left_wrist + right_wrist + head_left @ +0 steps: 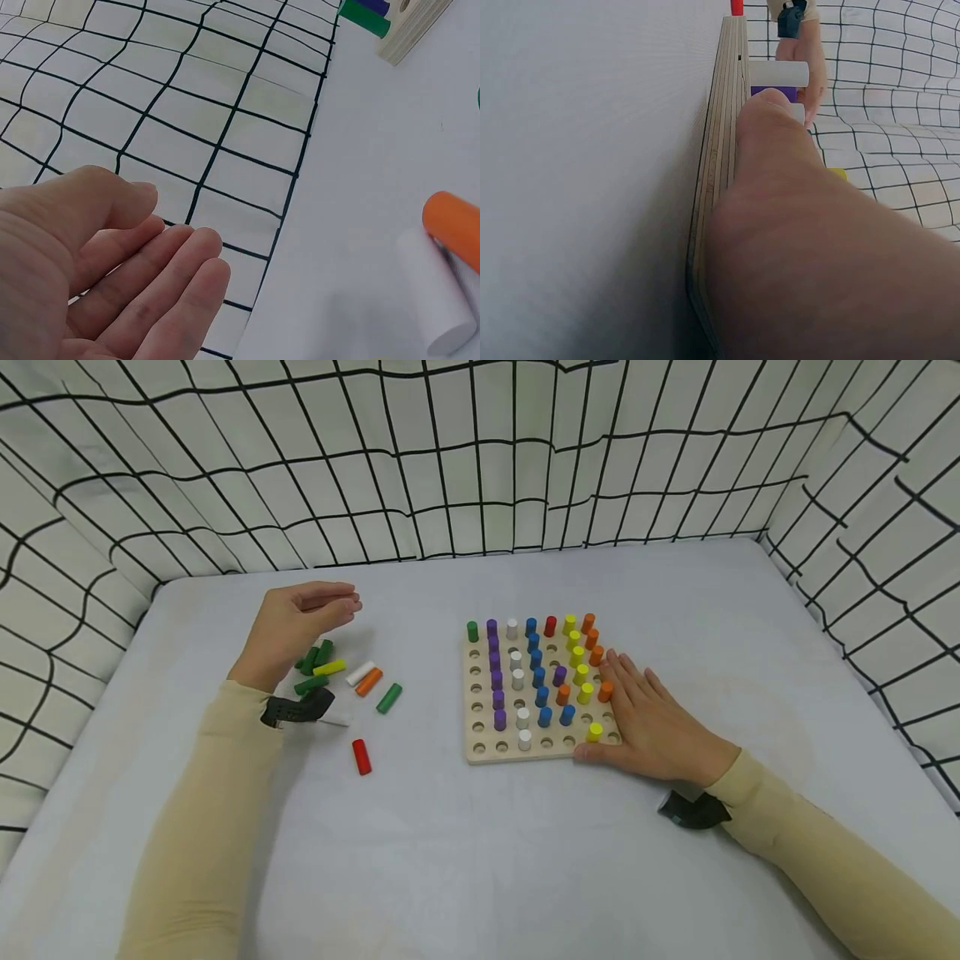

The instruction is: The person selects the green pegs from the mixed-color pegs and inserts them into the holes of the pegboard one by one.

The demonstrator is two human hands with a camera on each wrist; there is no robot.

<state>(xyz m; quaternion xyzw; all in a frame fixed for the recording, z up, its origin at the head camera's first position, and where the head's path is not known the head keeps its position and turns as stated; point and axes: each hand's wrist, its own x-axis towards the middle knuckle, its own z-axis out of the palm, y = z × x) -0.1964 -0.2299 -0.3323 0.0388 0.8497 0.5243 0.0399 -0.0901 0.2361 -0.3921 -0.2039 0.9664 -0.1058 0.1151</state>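
Note:
My left hand (pixel 296 622) is raised above the loose pegs on the left, its fingers loosely bent. Nothing shows between thumb and fingers in the left wrist view. Beneath and beside it lie several green pegs (pixel 389 698), a yellow peg (pixel 330 667), a white peg (pixel 361 673) and an orange peg (pixel 369 682). My right hand (pixel 663 731) rests flat against the right edge of the wooden pegboard (pixel 487 757), thumb on its front corner. Upright pegs in purple, white, blue, yellow, orange, red and green stand in many of the board's holes.
A red peg (pixel 362 757) lies by itself nearer the front. White cloth (pixel 420 860) covers the table. Black wire grid panels (pixel 450 468) stand along the back and both sides.

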